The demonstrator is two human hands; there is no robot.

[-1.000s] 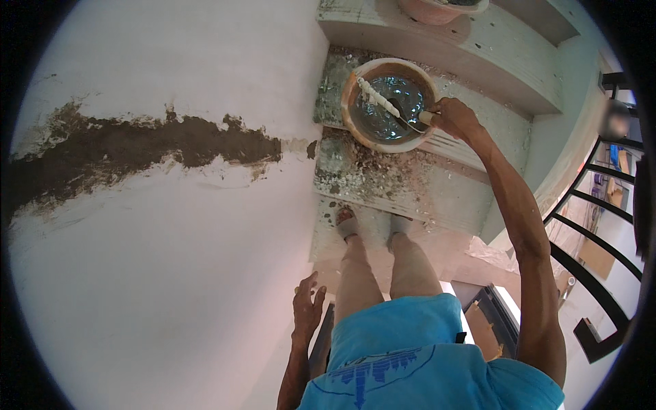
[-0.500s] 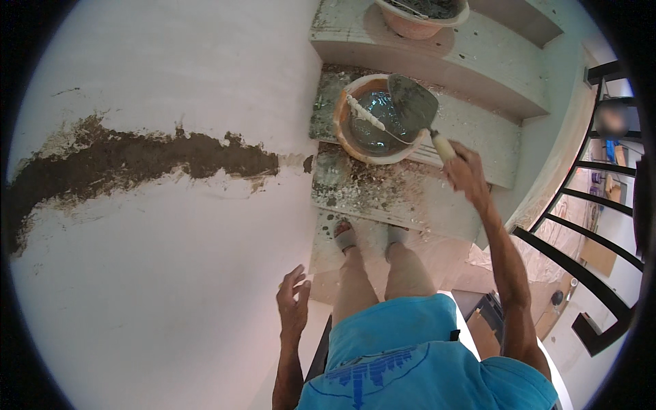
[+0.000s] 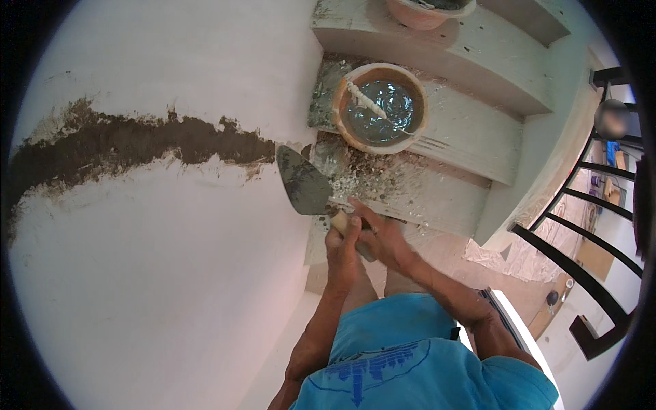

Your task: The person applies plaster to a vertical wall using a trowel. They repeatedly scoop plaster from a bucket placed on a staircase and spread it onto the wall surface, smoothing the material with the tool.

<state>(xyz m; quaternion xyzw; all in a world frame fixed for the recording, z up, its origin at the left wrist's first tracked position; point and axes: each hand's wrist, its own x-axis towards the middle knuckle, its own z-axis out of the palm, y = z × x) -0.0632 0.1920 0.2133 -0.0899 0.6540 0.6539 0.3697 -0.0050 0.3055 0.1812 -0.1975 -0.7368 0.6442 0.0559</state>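
Observation:
A trowel (image 3: 303, 183) with a grey-smeared blade and pale handle is held over the step beside the wall. My left hand (image 3: 342, 251) is closed on its handle from below. My right hand (image 3: 381, 236) is also closed at the trowel, against my left hand at the handle; its fingertips are partly hidden. Behind them stands a round tub (image 3: 417, 113) of murky water, with a white-crusted stick-like tool (image 3: 366, 99) resting in it. The white wall (image 3: 130, 260) on the left carries a long dark band of rough mortar (image 3: 137, 143).
Stairs (image 3: 485, 154) with debris rise ahead. A second pink tub (image 3: 418, 17) sits on a higher step. A black railing (image 3: 560, 255) runs along the right, with sheeting (image 3: 495, 261) and boards (image 3: 594, 256) below. A blurred shape (image 3: 613, 120) shows beside the railing.
The trowel has moved from the tub leftward and down to beside the wall. My left hand has risen from my side to grip it; my right hand has moved down and left with it.

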